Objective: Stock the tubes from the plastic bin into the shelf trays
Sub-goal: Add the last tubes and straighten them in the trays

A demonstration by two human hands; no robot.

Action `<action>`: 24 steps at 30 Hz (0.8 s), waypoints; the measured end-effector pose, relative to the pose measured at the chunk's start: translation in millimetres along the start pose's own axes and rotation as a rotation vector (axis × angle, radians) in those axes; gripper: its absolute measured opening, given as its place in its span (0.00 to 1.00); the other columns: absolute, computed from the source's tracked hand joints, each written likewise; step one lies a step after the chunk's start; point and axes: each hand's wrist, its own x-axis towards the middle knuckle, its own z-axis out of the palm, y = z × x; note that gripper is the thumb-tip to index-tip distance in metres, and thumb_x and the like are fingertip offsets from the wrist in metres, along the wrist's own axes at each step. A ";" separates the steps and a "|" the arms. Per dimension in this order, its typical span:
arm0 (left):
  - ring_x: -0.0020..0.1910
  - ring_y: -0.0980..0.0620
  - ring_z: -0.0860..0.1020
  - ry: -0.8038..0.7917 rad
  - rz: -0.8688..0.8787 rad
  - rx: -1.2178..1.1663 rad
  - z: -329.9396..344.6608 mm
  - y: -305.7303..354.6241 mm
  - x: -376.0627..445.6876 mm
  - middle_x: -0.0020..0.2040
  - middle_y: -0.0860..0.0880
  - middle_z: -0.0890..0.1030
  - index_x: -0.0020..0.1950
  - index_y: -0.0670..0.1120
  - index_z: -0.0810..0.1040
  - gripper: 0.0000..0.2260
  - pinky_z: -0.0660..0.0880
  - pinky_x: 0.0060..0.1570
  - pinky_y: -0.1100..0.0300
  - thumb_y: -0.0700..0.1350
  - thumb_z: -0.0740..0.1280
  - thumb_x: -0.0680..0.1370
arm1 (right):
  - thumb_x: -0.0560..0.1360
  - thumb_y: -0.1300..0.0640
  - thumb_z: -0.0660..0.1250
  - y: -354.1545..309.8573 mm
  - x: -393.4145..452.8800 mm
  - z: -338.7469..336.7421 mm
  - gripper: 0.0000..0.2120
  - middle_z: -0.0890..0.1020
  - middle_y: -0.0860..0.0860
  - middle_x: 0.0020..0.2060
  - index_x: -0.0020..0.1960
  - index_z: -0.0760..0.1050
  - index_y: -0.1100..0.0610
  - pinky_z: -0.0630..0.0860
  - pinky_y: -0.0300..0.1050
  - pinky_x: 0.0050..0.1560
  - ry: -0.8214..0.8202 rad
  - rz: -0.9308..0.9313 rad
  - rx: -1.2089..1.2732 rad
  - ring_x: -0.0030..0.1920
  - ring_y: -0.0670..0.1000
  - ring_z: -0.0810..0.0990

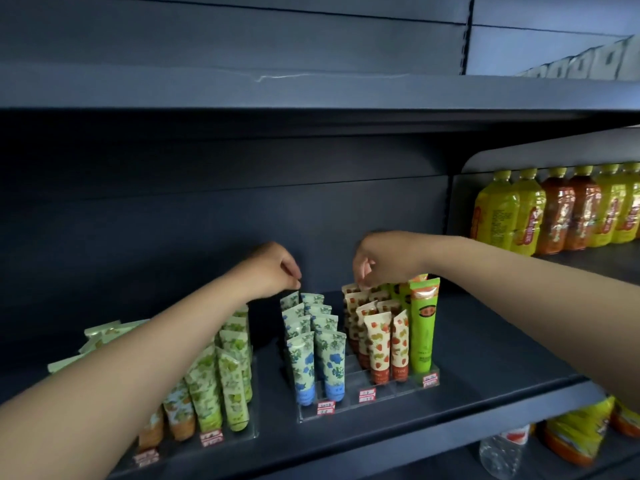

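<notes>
On the dark shelf stand two clear trays. The right tray (349, 408) holds rows of blue-flower tubes (332, 362), strawberry tubes (381, 344) and tall green tubes (423, 327). The left tray (254, 433) holds green-flower tubes (232, 382) and orange ones (180, 419). My left hand (273, 268) reaches to the back and pinches the top corner of the rearmost blue-flower tube (290, 299). My right hand (379, 259) pinches the top of the rearmost strawberry tube (350, 289). The plastic bin is out of view.
Yellow and orange drink bottles (554, 209) fill the neighbouring shelf on the right. More bottles (575, 434) sit on the shelf below. An upper shelf board (311, 95) hangs over the tubes. Price tags (366, 395) line the tray fronts.
</notes>
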 end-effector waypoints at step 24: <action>0.40 0.56 0.77 -0.107 -0.015 0.116 19.3 -37.2 28.1 0.39 0.51 0.82 0.43 0.44 0.85 0.03 0.70 0.42 0.65 0.38 0.73 0.70 | 0.72 0.58 0.72 -24.7 89.0 47.2 0.05 0.83 0.51 0.51 0.47 0.83 0.56 0.74 0.42 0.52 0.009 0.045 0.132 0.52 0.51 0.80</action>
